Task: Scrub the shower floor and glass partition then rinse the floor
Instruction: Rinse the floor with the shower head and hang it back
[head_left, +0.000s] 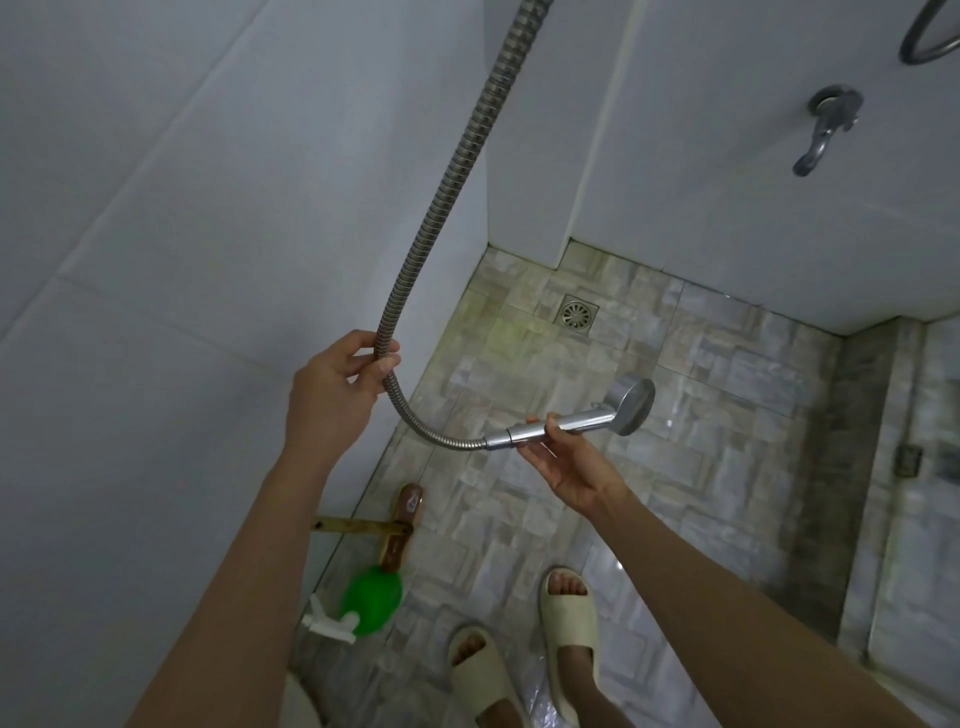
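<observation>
My left hand (337, 382) grips the ribbed metal shower hose (452, 171) where it bends, near the left wall. My right hand (563, 462) pinches the chrome handle of the shower head (605, 413) from below. The round face of the shower head points away to the right. No water is seen coming from it. The stone-patterned shower floor (701, 426) lies below, wet and shiny in places, with a square drain (577, 313) near the far corner. The glass partition (930, 467) stands at the right edge.
A wall tap (826, 130) sits on the far white-tiled wall. By the left wall on the floor lie a brown wooden-handled brush (402, 525) and a green spray bottle (371, 600). My feet in cream slippers (569, 618) stand at the bottom.
</observation>
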